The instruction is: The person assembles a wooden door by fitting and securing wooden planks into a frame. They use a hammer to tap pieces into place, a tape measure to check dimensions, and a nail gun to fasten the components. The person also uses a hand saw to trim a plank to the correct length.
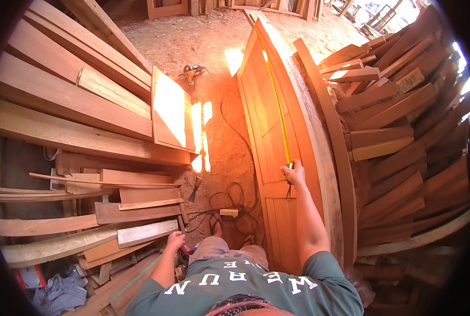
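Note:
A tall wooden panelled door (269, 131) stands on its long edge, running away from me across the sawdust floor. A yellow measuring tape (277, 100) is stretched along its top edge toward the far end. My right hand (294, 173) is shut on the tape's case, pressed against the door's edge. My left hand (175, 240) hangs low by my side, fingers curled, next to the end of a pale plank (146, 233); what it holds, if anything, is unclear. My bare feet (217, 227) stand among black cables.
Stacked planks and boards (72, 100) fill the left side. A heap of timber offcuts (403, 137) rises on the right behind a curved beam (330, 131). A power tool (192, 72) and a framed panel (171, 108) lie on the floor ahead. Black cable coils (235, 197) lie by my feet.

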The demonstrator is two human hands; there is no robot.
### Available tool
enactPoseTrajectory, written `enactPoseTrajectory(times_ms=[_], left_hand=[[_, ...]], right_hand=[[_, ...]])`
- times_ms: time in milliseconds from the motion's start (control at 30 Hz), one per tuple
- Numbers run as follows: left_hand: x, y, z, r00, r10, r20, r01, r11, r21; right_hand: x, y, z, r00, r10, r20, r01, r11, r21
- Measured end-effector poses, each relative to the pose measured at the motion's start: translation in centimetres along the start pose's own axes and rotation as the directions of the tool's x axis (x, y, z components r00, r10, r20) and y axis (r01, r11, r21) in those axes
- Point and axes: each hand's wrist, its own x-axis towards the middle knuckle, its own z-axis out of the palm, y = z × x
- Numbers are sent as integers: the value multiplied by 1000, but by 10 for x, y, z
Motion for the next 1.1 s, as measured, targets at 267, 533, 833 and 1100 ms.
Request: enactPoseTrajectory(times_ms=[267, 533, 833, 1100], left_hand=[[20, 51, 24, 977, 201, 71, -207, 975, 82], [9, -28, -28, 998, -28, -54, 36, 989, 144], [-12, -61, -30, 985, -169, 15, 164, 971, 174], [-3, -9, -2, 999, 39, 7, -39, 999, 5]], right_hand=[[2, 2, -17, 993, -33, -110, 19, 992, -127], [-20, -29, -20, 999, 27, -43, -24, 998, 58], [-20, 31, -20, 867, 292, 403, -260, 956, -134], [-50, 79, 29, 744, 368, 557, -379, 920, -101]])
